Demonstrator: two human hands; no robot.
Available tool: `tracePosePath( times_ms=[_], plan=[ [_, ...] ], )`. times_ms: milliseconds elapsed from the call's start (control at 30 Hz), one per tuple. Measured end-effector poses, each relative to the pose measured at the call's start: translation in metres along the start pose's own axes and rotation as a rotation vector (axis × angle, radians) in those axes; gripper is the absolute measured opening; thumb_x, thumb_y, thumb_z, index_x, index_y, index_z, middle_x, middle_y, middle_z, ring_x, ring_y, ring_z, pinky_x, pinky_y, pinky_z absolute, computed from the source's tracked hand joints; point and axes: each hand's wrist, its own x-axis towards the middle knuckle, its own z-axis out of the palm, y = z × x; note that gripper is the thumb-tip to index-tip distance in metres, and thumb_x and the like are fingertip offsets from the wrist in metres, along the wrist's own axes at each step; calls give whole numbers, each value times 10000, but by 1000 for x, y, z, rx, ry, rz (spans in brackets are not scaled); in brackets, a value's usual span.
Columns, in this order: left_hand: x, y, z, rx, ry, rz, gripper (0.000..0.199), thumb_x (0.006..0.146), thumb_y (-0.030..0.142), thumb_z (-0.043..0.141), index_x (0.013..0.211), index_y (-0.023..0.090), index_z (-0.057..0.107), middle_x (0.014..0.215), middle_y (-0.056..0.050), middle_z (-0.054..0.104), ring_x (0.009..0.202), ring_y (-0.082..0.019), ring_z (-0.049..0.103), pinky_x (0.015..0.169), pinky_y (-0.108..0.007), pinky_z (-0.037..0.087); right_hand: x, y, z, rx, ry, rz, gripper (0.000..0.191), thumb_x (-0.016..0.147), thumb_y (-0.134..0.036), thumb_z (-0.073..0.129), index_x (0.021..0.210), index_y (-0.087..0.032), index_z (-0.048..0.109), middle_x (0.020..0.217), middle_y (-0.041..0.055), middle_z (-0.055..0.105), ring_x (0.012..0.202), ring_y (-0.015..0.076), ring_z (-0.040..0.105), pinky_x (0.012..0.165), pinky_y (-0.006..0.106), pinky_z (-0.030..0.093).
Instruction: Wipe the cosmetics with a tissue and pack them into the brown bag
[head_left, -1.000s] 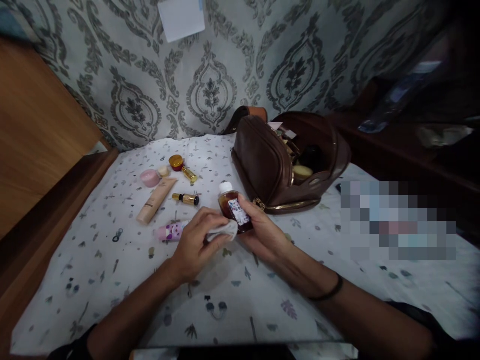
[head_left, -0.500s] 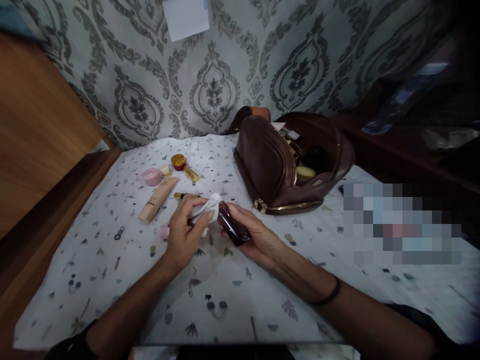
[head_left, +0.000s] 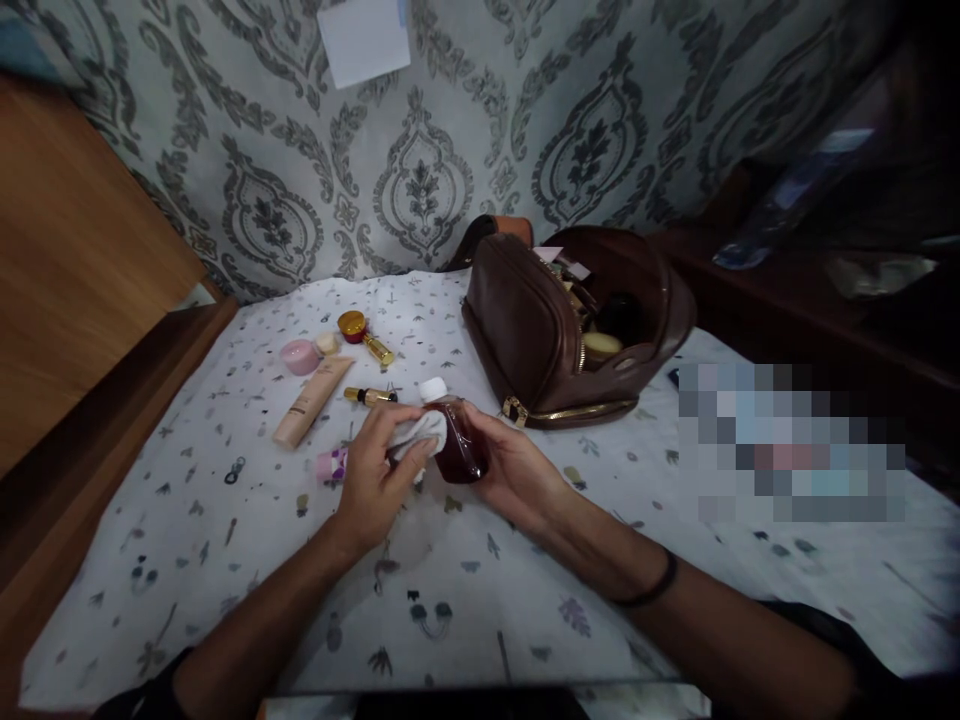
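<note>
My right hand [head_left: 517,465] is closed around a dark red bottle with a white cap [head_left: 462,450], held tilted above the table. My left hand [head_left: 379,470] pinches a crumpled white cloth [head_left: 420,432], which presses against the bottle's left side. Just beyond the left hand lies a gold and black tube [head_left: 370,396]. A pink and purple item [head_left: 330,465] is partly hidden behind that hand. Farther left are a beige squeeze tube [head_left: 312,402], a pink jar [head_left: 299,356], a small cream-coloured piece [head_left: 327,344], a gold and red round container [head_left: 351,325] and a gold lipstick-like tube [head_left: 379,349].
An unzipped brown leather bag [head_left: 555,335], full of small items, stands at the back right. The patterned white sheet [head_left: 427,640] covers the table. A wooden panel [head_left: 82,240] borders the left, and a clear plastic bottle [head_left: 787,200] lies at the far right.
The bottle has turned in my right hand, so its broad face and white cap now show. The cloth has shifted slightly down against its side. The whole view has moved a little.
</note>
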Motion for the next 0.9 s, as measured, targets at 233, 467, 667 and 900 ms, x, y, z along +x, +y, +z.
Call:
tracePosePath(
  times_ms=[233, 467, 667, 900],
  plan=[
    [0, 1, 2, 23, -126, 89, 124, 936, 238, 604, 1058, 220, 590, 963, -32, 629, 897, -181, 597, 800, -294, 469, -3, -1, 7, -38, -34, -107, 341, 644, -422, 885, 874, -207, 753, 866, -18, 717, 782, 127, 606, 715, 230, 460],
    [-5, 7, 5, -83, -212, -70, 150, 921, 295, 624, 1046, 213, 608, 949, -36, 646, 862, -184, 591, 784, -295, 471, 2, -8, 1, -12, 2, -194, 357, 631, -507, 880, 838, -250, 745, 875, -49, 718, 845, 127, 612, 798, 242, 484],
    [-3, 8, 9, -485, -308, -525, 305, 901, 486, 624, 974, 193, 585, 778, 23, 580, 664, -119, 519, 602, -215, 427, 2, -10, 2, 38, 2, -205, 408, 646, -535, 863, 917, -255, 741, 988, -11, 742, 835, 156, 640, 700, 259, 509],
    [-5, 8, 18, -924, -287, -828, 481, 660, 526, 855, 853, 158, 614, 705, 1, 652, 599, -95, 565, 557, -180, 443, -3, -6, 5, -63, -53, -159, 480, 705, -602, 791, 1072, -307, 698, 1015, -10, 731, 626, 131, 571, 416, 221, 323]
  ],
)
